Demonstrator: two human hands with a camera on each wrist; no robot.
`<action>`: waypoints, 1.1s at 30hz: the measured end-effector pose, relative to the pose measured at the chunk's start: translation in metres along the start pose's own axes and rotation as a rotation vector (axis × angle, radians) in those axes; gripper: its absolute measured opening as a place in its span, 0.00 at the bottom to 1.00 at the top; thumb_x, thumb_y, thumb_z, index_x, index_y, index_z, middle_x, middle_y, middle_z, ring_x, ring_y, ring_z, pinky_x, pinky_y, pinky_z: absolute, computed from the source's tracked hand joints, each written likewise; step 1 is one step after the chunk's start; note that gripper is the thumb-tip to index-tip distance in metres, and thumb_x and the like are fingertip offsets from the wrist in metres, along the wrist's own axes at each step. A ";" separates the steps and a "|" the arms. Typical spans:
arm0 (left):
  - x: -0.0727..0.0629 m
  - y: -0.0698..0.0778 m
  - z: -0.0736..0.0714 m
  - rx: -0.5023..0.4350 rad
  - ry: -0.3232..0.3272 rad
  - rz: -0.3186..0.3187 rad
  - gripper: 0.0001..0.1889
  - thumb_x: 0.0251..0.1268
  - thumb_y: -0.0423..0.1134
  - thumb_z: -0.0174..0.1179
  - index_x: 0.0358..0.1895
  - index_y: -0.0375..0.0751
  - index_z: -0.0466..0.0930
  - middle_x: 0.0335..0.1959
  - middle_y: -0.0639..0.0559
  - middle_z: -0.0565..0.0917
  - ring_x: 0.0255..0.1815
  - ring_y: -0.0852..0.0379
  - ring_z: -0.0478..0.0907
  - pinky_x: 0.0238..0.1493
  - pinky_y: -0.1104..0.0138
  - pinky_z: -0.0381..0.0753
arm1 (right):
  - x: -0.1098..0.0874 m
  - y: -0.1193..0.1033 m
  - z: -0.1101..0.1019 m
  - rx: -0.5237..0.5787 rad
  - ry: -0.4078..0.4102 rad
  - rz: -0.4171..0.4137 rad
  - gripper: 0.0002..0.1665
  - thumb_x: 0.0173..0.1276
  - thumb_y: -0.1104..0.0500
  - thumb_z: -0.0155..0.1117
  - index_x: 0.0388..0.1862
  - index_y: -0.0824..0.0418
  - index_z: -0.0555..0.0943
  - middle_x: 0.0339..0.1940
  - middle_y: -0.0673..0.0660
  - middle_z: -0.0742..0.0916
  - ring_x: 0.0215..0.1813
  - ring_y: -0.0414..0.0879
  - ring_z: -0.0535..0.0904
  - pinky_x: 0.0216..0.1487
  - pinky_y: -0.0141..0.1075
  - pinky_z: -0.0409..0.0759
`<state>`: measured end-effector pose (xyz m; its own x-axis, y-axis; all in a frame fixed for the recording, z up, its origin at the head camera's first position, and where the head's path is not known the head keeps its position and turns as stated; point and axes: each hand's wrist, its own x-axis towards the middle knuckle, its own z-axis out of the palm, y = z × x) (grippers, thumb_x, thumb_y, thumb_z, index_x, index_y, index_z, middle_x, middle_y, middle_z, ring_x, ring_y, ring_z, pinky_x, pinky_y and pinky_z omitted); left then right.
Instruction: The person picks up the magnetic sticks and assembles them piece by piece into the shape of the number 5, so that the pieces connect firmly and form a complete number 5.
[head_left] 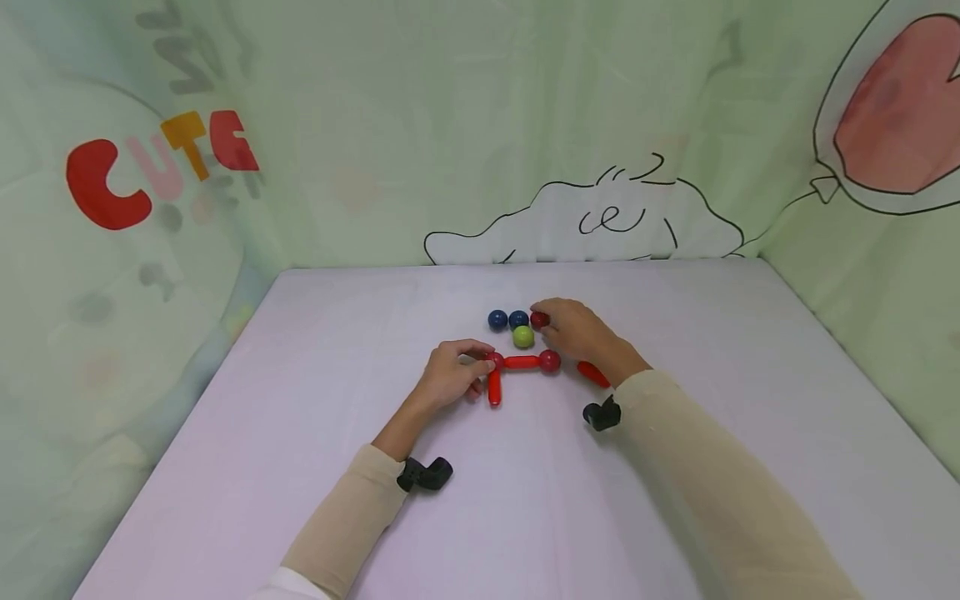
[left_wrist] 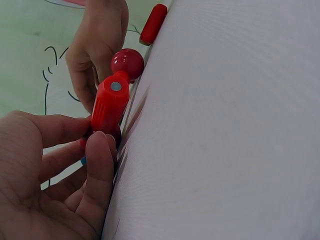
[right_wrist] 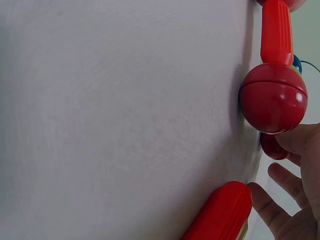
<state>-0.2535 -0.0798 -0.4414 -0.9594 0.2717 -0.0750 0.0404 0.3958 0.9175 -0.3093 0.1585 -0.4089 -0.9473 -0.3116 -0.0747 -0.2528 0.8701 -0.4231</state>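
Observation:
My left hand pinches the red ball at the corner of a small magnetic-toy assembly. From that ball one red rod points toward me, its metal-tipped end facing the camera in the left wrist view. A second red rod runs right to another red ball, which looms large in the right wrist view. Behind it, my right hand holds a separate red ball between thumb and fingers, beside the blue and green balls; the right wrist view shows this ball partly covered.
Two blue balls and a yellow-green ball sit together behind the assembly. A loose red rod lies under the right wrist. The white-covered table ends at a printed curtain.

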 end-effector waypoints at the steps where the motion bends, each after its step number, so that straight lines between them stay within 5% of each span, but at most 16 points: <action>1: 0.000 0.000 0.000 -0.002 0.000 -0.002 0.14 0.70 0.38 0.63 0.56 0.43 0.84 0.37 0.46 0.84 0.22 0.53 0.81 0.25 0.66 0.84 | 0.000 0.000 0.000 0.005 0.001 0.004 0.31 0.74 0.61 0.61 0.75 0.62 0.69 0.68 0.63 0.78 0.68 0.60 0.72 0.68 0.56 0.72; 7: 0.000 0.001 0.000 0.005 0.003 -0.005 0.14 0.70 0.38 0.63 0.56 0.43 0.84 0.37 0.45 0.84 0.22 0.53 0.81 0.25 0.66 0.84 | 0.000 0.002 0.001 0.040 0.003 0.047 0.26 0.74 0.61 0.62 0.69 0.61 0.71 0.59 0.64 0.81 0.60 0.58 0.75 0.64 0.53 0.78; 17: -0.001 0.002 0.001 0.003 0.004 0.004 0.14 0.71 0.38 0.63 0.56 0.41 0.84 0.36 0.45 0.84 0.20 0.54 0.81 0.24 0.66 0.83 | -0.005 0.005 0.002 0.079 0.037 0.048 0.28 0.72 0.64 0.64 0.69 0.63 0.72 0.62 0.64 0.79 0.63 0.60 0.73 0.64 0.55 0.77; 33: -0.002 0.001 0.002 -0.007 0.000 0.013 0.14 0.71 0.37 0.62 0.56 0.40 0.84 0.35 0.45 0.85 0.20 0.55 0.80 0.24 0.66 0.83 | -0.022 0.004 0.002 0.239 0.260 0.006 0.23 0.69 0.68 0.66 0.63 0.66 0.78 0.58 0.63 0.79 0.58 0.59 0.76 0.61 0.51 0.80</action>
<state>-0.2510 -0.0783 -0.4416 -0.9590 0.2765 -0.0627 0.0510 0.3860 0.9211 -0.2894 0.1684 -0.4105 -0.9749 -0.1721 0.1415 -0.2228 0.7478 -0.6254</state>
